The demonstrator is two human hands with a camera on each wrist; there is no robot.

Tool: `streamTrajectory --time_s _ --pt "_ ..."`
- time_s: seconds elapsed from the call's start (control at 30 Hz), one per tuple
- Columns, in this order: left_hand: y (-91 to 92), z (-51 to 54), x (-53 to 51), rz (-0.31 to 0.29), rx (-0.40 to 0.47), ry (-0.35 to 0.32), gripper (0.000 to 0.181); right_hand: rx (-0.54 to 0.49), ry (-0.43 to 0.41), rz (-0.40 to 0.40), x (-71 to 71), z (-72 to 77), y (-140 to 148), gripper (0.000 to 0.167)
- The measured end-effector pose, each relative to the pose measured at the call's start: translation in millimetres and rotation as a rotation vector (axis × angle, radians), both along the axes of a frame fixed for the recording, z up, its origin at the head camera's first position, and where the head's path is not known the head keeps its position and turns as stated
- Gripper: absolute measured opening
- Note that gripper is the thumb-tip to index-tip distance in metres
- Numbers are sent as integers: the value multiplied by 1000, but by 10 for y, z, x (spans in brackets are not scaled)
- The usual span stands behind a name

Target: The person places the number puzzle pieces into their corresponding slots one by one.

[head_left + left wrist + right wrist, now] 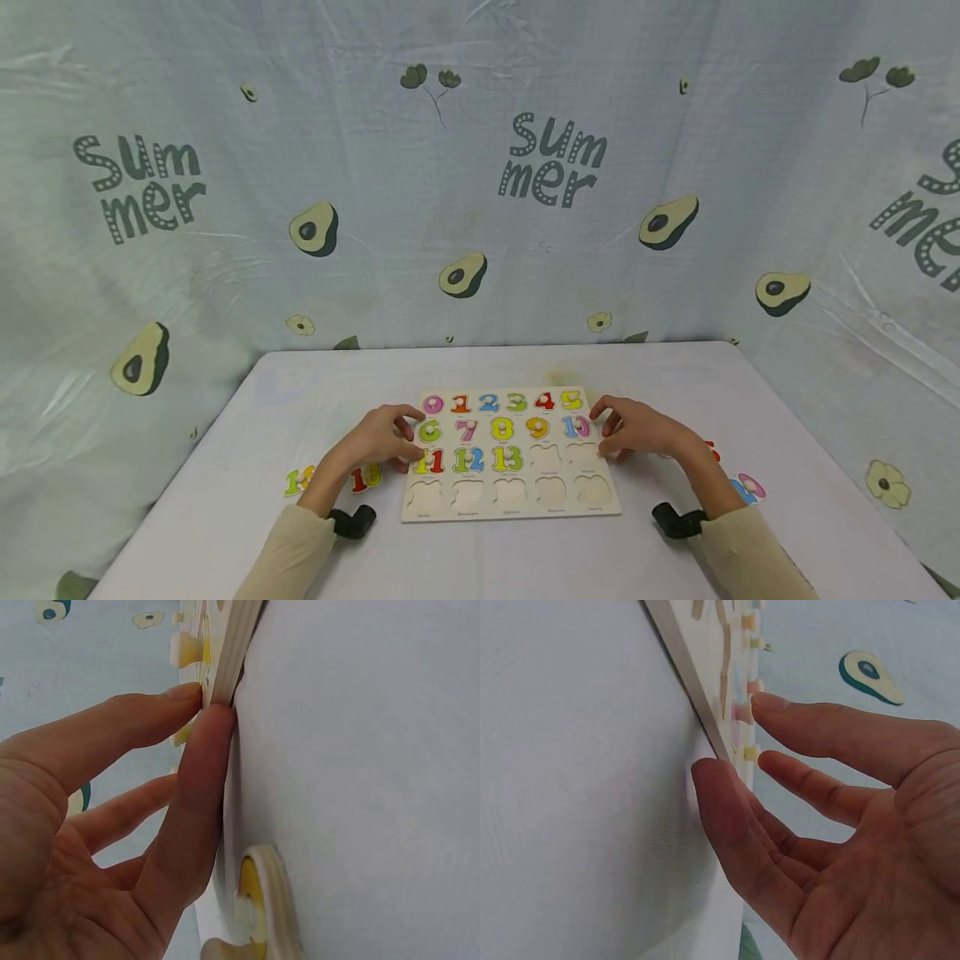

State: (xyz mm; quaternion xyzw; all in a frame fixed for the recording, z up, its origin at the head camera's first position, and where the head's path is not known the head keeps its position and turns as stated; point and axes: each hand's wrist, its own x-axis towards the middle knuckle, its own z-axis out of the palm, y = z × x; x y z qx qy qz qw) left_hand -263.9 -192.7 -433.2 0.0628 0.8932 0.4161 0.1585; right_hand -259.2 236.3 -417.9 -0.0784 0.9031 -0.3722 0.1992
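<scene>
A wooden number puzzle board lies on the table, with knobbed, coloured numerals from 0 to 13 in its upper rows and bare recesses below. At its left edge, my left hand pinches the board between thumb and finger; the left wrist view shows the thumb on top and a finger against the side and underside. My right hand is at the right edge near the 10 piece. In the right wrist view a fingertip is at the board's edge, while the thumb stays apart above.
Loose number pieces lie left of the board, among them a red-and-yellow one and a green-and-yellow one. Beyond the right forearm are a blue-and-pink piece and a partly hidden red one. A printed curtain hangs behind the table.
</scene>
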Motion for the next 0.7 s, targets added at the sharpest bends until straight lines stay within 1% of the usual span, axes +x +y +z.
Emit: streamTrajectory --time_s 0.1,0.2,0.3,0.37,0.53,0.7 --pt "-12 -2 6 -9 4 -8 62 16 37 4 4 58 4 48" --pt "-22 -4 11 -20 14 -15 63 19 110 11 3 104 11 41" --pt "-29 -7 15 -28 21 -19 64 1 178 21 -1 128 16 36" --pt "-32 -8 20 -32 26 -18 64 -17 205 40 1 142 16 34" --pt "-41 -3 18 -48 51 -18 64 -47 217 79 19 205 10 35" --pt "-52 1 9 -62 64 -27 65 -23 218 85 57 267 32 36"
